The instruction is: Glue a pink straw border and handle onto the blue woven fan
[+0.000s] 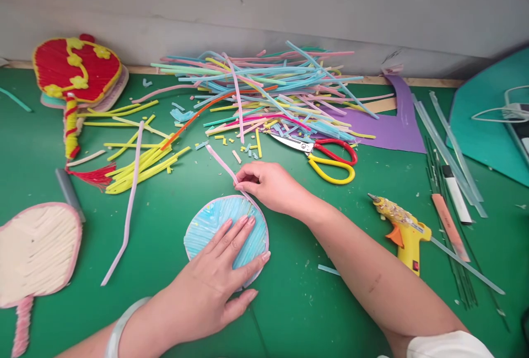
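Note:
A round light-blue fan panel (206, 220), covered in slanting rows of fuzzy stems, lies on the green table. My left hand (221, 281) rests flat on it with fingers spread, hiding its lower part. At the panel's upper right rim, my right hand (268, 184) pinches a pale pink pipe cleaner (223, 166) between thumb and fingers. One end of that stem sticks out to the upper left; the rest follows the panel's right edge. Another pale lilac pipe cleaner (133, 198), bent near its lower end, lies left of the panel.
Behind are piled pipe cleaners (264, 82), red-and-yellow scissors (330, 159) and purple sheet (384, 132). A yellow glue gun (403, 228) and clear glue sticks (450, 148) lie right. Left are a red fan (78, 71), a cream fan (37, 253) and yellow stems (140, 168).

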{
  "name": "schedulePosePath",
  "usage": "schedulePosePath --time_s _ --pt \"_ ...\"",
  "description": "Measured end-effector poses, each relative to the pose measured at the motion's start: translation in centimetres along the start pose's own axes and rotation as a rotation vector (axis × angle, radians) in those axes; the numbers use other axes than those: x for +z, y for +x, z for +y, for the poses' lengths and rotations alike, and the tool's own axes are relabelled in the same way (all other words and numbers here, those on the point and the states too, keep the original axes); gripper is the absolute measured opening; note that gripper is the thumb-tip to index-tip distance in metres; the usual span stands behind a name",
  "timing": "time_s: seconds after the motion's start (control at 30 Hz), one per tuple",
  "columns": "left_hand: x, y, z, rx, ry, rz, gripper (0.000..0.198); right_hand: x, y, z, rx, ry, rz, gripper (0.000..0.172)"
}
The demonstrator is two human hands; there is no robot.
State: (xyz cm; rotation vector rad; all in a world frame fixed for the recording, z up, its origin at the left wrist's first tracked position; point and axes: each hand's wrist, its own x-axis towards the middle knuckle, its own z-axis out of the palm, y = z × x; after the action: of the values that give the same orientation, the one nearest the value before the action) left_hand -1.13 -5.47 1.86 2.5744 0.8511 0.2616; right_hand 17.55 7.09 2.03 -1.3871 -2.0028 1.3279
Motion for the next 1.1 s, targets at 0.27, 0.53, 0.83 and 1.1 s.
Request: schedulePosePath --time_s 0.27,0.53,0.83,1.1 --pt "0.19 -0.06 -0.12 0.010 -0.005 -0.003 0.056 0.28 0.12 0.24 -0.025 -0.030 -0.016 0.006" --pt "0.09 -0.02 -0.05 0.007 0.025 -0.022 0.053 0.34 -0.02 -0.11 0.004 -0.107 -0.021 0.006" --pt "0.22 -0.05 -0.15 0.009 0.015 -0.014 0.053 0.51 0.02 -0.08 0.008 -0.134 -0.008 0.008" --pt "0.08 0.02 -0.10 0.011 0.011 -0.009 0.051 0.67 0.09 -0.03 0.017 -0.144 0.006 0.007"
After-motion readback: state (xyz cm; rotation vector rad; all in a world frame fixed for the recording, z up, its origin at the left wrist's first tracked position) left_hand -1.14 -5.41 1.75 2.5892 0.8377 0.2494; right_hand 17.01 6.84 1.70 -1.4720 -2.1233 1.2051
